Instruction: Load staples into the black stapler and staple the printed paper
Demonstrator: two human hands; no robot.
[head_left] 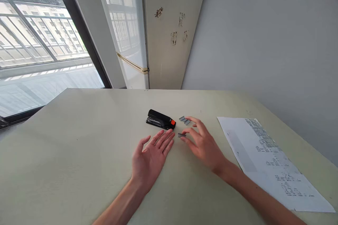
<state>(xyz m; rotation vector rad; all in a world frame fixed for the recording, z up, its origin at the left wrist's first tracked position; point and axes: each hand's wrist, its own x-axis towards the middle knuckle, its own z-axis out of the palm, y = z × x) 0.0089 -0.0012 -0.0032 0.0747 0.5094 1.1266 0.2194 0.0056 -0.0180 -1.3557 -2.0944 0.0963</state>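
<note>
- Pinch the staple strip [181, 135] gently, just right of centre, between closed thumb and fingertip of the right hand [204, 145].
- Avoid nudging the other staple strips [185, 121] just above.
- Steady the left hand [151, 160] at lower centre, palm-up, fully unfolded and empty.

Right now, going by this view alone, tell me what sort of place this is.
Probably a room in an apartment: a tall off-white refrigerator stands behind the pale, smooth-topped table, and the dark-framed glass window faces a metal railing and a multi-storey building.
</note>
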